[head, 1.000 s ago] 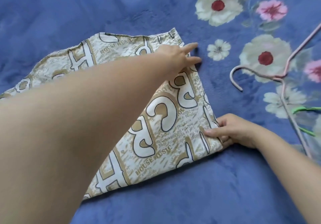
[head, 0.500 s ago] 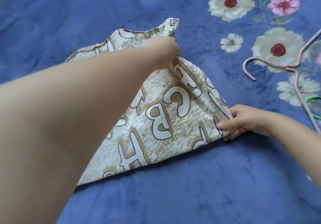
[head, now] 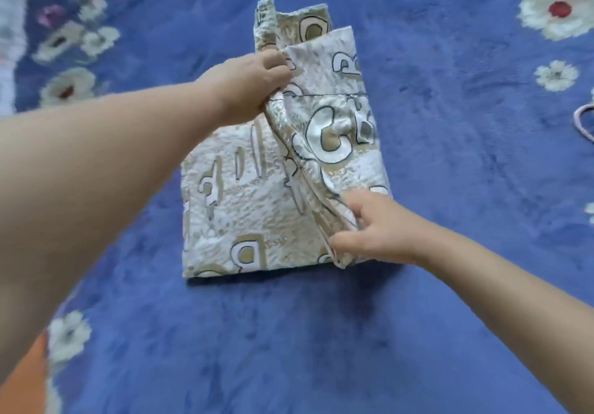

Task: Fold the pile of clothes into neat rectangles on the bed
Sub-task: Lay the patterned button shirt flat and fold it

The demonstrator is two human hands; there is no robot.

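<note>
A cream and tan garment printed with large letters [head: 257, 208] lies partly folded in the middle of the frame on a blue floral blanket [head: 450, 124]. Its right portion is raised as a flap along a diagonal crease, and a narrower strip of the cloth sticks out toward the top centre. The left hand [head: 247, 87], reaching in from the left edge, grips the upper end of the flap with curled fingers. The right hand [head: 376, 230], coming from the lower right, pinches the flap's lower edge between thumb and fingers, near the garment's bottom right corner. At the right edge of the frame, well apart from the garment, a pink clothes hanger [head: 583, 124] is partly visible.
</note>
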